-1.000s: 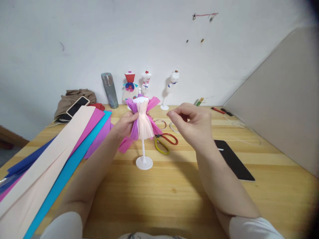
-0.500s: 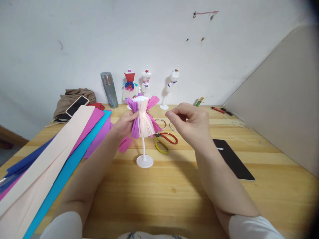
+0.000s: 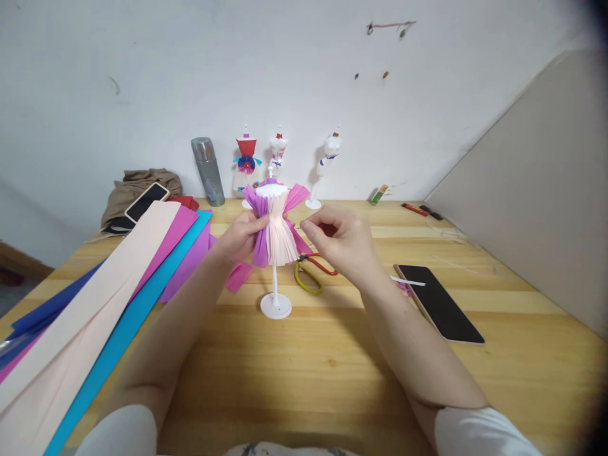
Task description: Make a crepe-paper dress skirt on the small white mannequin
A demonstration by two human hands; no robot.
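Farthest left of the held mannequin, long paper strips in peach, pink, blue and purple fan across the surface. Behind them, left of the mannequin, are a brown cloth, a dark-screened phone leaning on it, and a grey flask. Touching the mannequin's left side, the left hand is closed around the waist of its pleated peach-and-purple dress. The mannequin itself stands upright in the middle, its round base below the dress. Behind it are three small figures, the first in a red top. Just right of the mannequin lie scissors, their handles yellow and red. Near its right side, the right hand has thumb and fingertips pinched together; whether anything thin is between them cannot be told. Farther right lies a black-screened device.
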